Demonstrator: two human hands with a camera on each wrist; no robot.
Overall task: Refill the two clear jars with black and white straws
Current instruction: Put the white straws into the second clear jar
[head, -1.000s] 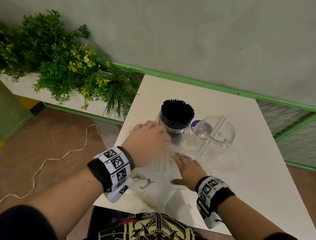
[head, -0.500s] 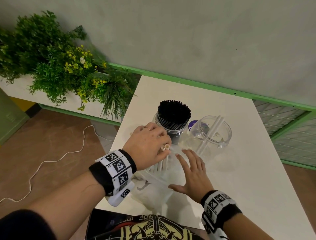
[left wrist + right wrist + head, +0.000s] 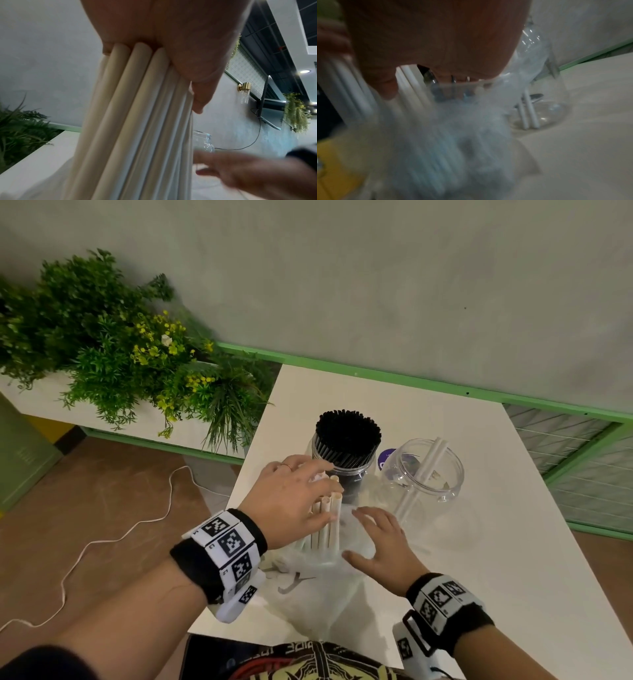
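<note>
White table (image 3: 445, 542) pushed into a corner by a grey wall, planter of greenery (image 3: 113, 354) off to the left; the left hand (image 3: 294, 501) has its fingers wrapped around a bundle of white straws (image 3: 330, 522) standing upright, half out of a thin plastic bag (image 3: 318, 583); the right hand (image 3: 383, 546) is spread flat with straight fingers, pressing down on the bag, not gripping anything. Jar of black straws (image 3: 347, 446) looks packed already; the other clear jar (image 3: 428, 474) sits just to its right with only a couple of white straws leaning in it. Stuff that could bite: the bag looks clingy, so it might ride up with the bundle if that flat palm slips; a loose grip could let the outer straws fan out and scatter; and the full jar is right beside the left knuckles, so a careless swing toward the near-empty jar could knock it over.
</note>
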